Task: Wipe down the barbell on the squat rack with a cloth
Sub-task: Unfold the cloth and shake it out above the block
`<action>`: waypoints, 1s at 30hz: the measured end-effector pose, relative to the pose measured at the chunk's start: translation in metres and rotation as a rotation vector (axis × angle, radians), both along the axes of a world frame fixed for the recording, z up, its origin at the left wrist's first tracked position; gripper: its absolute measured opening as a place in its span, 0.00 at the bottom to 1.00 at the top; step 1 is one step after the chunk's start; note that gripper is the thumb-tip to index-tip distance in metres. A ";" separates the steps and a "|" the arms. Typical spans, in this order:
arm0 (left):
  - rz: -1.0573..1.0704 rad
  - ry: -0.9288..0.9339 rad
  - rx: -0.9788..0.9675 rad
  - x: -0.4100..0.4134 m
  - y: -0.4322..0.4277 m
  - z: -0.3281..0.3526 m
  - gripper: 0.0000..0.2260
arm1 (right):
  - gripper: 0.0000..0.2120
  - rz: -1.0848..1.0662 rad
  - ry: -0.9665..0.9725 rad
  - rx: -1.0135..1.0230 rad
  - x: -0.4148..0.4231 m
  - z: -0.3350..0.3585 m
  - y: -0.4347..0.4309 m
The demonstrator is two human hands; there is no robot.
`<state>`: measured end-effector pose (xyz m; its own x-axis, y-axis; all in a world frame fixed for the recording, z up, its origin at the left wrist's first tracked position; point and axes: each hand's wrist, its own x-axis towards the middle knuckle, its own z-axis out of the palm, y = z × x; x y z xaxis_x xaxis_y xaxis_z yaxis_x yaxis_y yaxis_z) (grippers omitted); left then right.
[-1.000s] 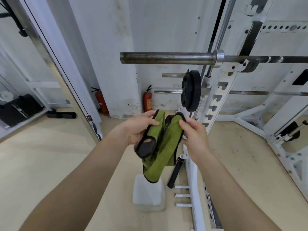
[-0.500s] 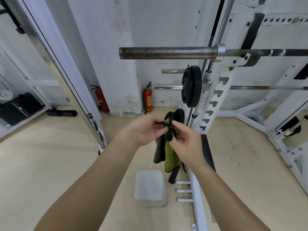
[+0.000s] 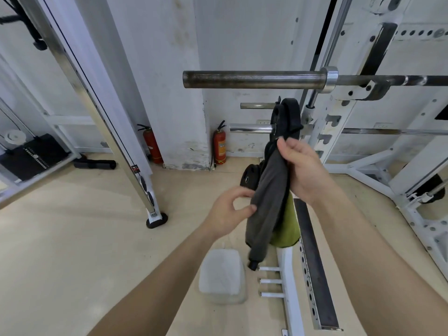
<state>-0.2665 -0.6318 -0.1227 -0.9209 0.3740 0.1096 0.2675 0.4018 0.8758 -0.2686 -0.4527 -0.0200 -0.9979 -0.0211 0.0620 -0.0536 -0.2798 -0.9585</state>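
The barbell (image 3: 254, 80) lies level on the white squat rack (image 3: 339, 117), its dull steel sleeve sticking out to the left above my hands. A cloth (image 3: 269, 202), grey on one side and green on the other, hangs lengthwise below the bar. My right hand (image 3: 299, 169) pinches the cloth's top edge. My left hand (image 3: 229, 213) grips the cloth's left side lower down between thumb and fingers. Neither hand touches the bar.
A black weight plate (image 3: 287, 120) sits on a chrome peg behind the cloth. A translucent plastic container (image 3: 221, 277) stands on the floor below. Two red fire extinguishers (image 3: 219, 145) lean at the wall. A chrome cable-machine post (image 3: 97, 110) slants down at left.
The cloth has been unfolded from a bunch between both hands to hang long. My right hand rose with its top edge and my left hand slid down its side.
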 end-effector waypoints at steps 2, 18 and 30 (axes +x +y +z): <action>-0.004 0.034 -0.133 0.002 0.009 -0.018 0.07 | 0.09 -0.018 0.020 -0.017 -0.006 0.015 0.003; 0.201 -0.500 0.547 -0.001 0.046 -0.006 0.01 | 0.13 -0.069 -0.054 -0.162 -0.020 0.044 0.047; 0.214 0.029 -0.123 -0.049 -0.062 -0.010 0.04 | 0.12 -0.422 -0.186 0.285 -0.027 -0.026 0.100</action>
<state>-0.3154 -0.6936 -0.1332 -0.9777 0.1833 0.1028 0.1893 0.5550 0.8100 -0.2951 -0.3530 -0.0462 -0.9167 0.3941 -0.0657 0.0722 0.0016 -0.9974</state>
